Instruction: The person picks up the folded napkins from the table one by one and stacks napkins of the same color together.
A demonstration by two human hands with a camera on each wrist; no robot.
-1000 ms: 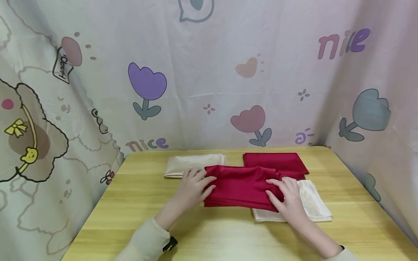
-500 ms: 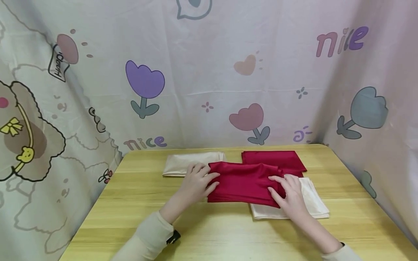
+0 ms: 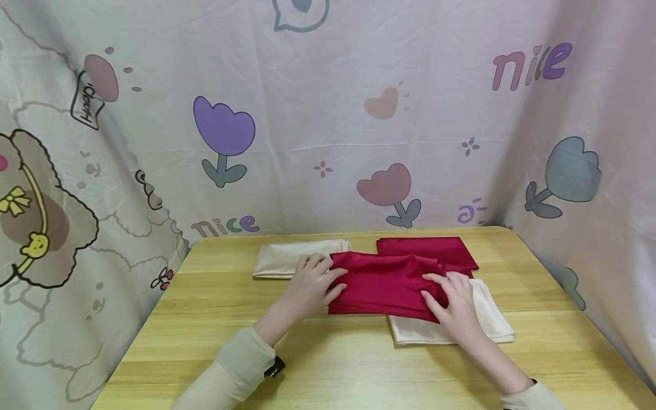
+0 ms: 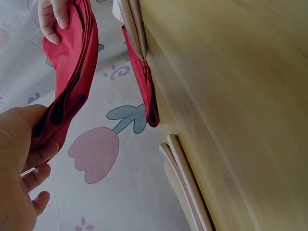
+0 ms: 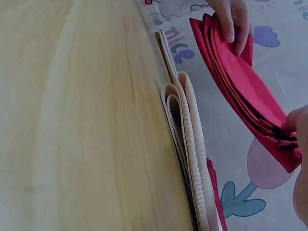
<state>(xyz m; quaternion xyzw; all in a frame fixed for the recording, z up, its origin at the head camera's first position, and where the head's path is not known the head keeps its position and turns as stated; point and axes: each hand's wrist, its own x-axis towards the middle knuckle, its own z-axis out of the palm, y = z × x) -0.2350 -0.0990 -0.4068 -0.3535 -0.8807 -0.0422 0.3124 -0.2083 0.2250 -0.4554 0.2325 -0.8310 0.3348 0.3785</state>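
Observation:
A folded dark red satin cloth (image 3: 384, 285) hangs between both hands, several layers thick. Its left end is pinched by my left hand (image 3: 310, 287), thumb on the near face. At the other end my right hand (image 3: 456, 302) grips it, thumb and forefinger showing in front. Both wrist views put the cloth above the tabletop, its stacked folds (image 4: 72, 96) sagging a little in the left wrist view. Below its right part lies a folded cream cloth (image 3: 492, 313), partly hidden by cloth and hand. The far fingers of both hands are partly out of sight.
Another folded red cloth (image 3: 425, 250) lies at the back right of the wooden table (image 3: 328, 370), partly covered from view. A second folded cream cloth (image 3: 282, 259) is at the back left. A printed curtain (image 3: 307, 114) stands behind and at both sides.
Both hands have carried the red cloth slightly to the right and away from me, still holding its ends. The head view has shifted a little. The cloths on the table stay put.

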